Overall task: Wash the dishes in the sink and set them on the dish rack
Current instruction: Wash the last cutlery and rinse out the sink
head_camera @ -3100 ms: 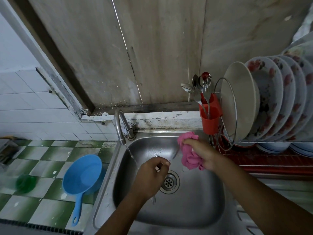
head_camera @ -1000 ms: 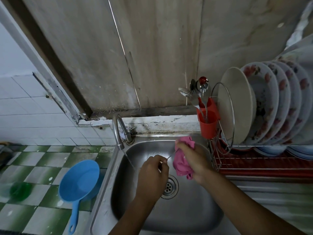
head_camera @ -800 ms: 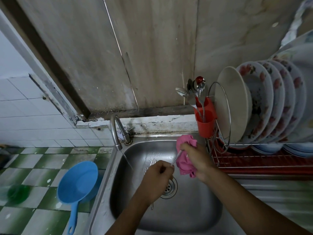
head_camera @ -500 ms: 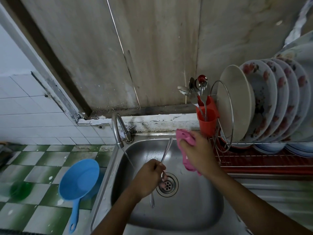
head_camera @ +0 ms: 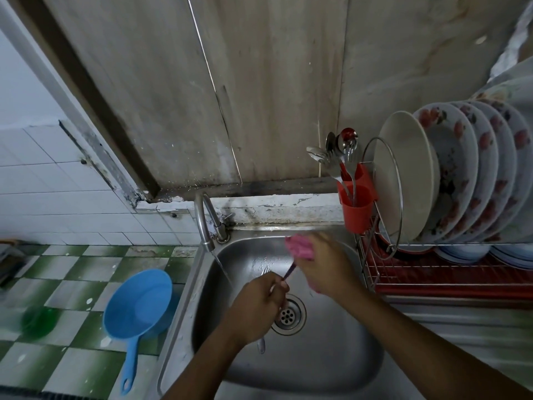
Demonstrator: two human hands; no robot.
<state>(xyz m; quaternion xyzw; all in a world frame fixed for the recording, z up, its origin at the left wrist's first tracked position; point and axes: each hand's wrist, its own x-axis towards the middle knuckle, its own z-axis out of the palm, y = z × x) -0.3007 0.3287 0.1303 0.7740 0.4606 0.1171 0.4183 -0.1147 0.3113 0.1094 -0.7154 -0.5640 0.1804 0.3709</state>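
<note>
Over the steel sink [head_camera: 331, 368], my left hand [head_camera: 256, 306] grips a thin metal utensil [head_camera: 289, 272]; its handle end sticks out below my fist. My right hand [head_camera: 324, 264] holds a pink cloth [head_camera: 298, 246] wrapped round the utensil's upper part, so I cannot tell what kind of cutlery it is. A thin stream of water runs from the tap [head_camera: 205, 223] into the basin just left of my left hand. The dish rack [head_camera: 450, 272] stands right of the sink, with several plates [head_camera: 450, 171] upright in it.
A red cutlery cup [head_camera: 357, 209] with spoons hangs on the rack's left end, close to my right hand. On the green-and-white tiled counter left of the sink lie a blue ladle-shaped scoop [head_camera: 138, 307] and a green round object [head_camera: 39, 323].
My right hand with the cloth has come down from the sink's back edge onto the utensil. The utensil, which pointed up toward the back wall, now lies lower, between both hands.
</note>
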